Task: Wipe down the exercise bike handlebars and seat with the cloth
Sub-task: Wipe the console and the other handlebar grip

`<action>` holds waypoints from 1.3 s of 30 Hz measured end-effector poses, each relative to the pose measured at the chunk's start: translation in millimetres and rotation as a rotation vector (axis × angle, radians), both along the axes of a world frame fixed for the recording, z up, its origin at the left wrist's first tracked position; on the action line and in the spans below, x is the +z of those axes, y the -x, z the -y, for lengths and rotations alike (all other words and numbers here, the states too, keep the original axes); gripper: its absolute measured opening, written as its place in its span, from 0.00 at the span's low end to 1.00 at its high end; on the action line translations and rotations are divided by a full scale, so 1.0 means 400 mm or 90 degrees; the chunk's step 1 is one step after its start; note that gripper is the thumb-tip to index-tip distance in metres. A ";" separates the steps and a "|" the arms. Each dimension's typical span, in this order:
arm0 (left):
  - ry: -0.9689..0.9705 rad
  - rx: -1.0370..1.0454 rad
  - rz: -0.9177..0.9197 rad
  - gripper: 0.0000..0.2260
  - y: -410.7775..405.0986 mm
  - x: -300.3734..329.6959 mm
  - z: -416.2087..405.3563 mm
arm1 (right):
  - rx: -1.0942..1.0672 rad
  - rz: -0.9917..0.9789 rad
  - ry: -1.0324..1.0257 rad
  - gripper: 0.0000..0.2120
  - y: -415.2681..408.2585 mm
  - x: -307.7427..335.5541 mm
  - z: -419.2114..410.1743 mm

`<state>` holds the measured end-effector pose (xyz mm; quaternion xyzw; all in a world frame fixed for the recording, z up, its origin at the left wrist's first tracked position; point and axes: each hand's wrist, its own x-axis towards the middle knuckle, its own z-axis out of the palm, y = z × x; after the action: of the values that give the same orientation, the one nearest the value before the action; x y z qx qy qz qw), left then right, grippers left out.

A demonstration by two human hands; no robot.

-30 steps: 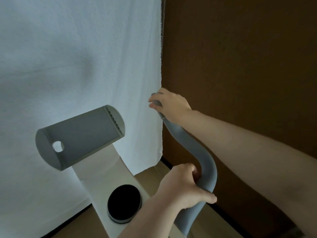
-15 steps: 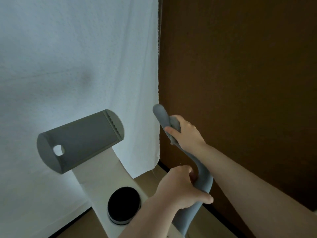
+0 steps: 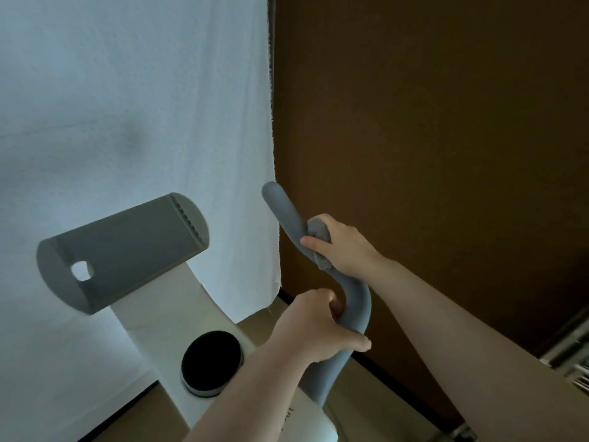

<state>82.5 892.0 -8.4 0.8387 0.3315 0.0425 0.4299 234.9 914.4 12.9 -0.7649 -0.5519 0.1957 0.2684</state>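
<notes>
1. The grey handlebar (image 3: 322, 275) rises from the bike's white body (image 3: 178, 317), bends at a hooked curve, then runs up and leftward to a rounded tip in front of the white curtain (image 3: 127, 122).

2. The right hand (image 3: 342, 247) is wrapped round the upper straight run of the bar, below the tip and above the bend. A small grey cloth (image 3: 319, 239) is bunched between palm and bar; its folds poke out above and below the thumb. The fingers are curled, pressing cloth against the bar.

3. The left hand (image 3: 314, 327) grips the bar lower down, at the curve, fingers closed round it with the thumb lying across the front. It looks to be steadying the bike.

4. The relation that matters: the bar's long axis runs diagonally, from the bend by the left hand up to the tip at the upper left. The cloth sits between the two, near the left hand and apart from the tip.

5. My guess is that the wipe must follow that axis; the right hand is the one placed for it, with bare bar lying both above and below its grip.

6. The seat is not in sight. A grey console shelf (image 3: 124, 250) and a black dial (image 3: 212, 362) sit to the left, untouched.
</notes>
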 end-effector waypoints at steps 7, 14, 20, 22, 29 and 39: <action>-0.018 -0.009 -0.027 0.18 -0.006 0.003 -0.005 | -0.077 -0.007 0.000 0.17 -0.011 -0.018 0.056; 0.000 0.004 -0.042 0.18 -0.017 0.003 -0.004 | -0.217 -0.015 -0.030 0.19 0.037 -0.034 0.122; 0.029 0.036 -0.023 0.16 -0.013 0.019 0.012 | -0.294 0.055 0.007 0.24 0.066 -0.064 0.199; 0.013 0.029 -0.024 0.15 -0.006 0.026 0.018 | -0.305 0.035 0.012 0.23 0.061 -0.047 0.154; 0.006 0.025 -0.007 0.14 0.001 0.024 0.022 | -0.304 -0.016 -0.031 0.28 0.119 -0.078 0.252; 0.021 0.037 -0.021 0.17 0.001 0.028 0.024 | -0.279 -0.112 -0.041 0.25 0.080 -0.051 0.195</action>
<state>82.2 882.6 2.7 0.8221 0.3636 0.0354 0.4366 202.8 836.4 -7.6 -0.8375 -0.3530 0.1804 0.3760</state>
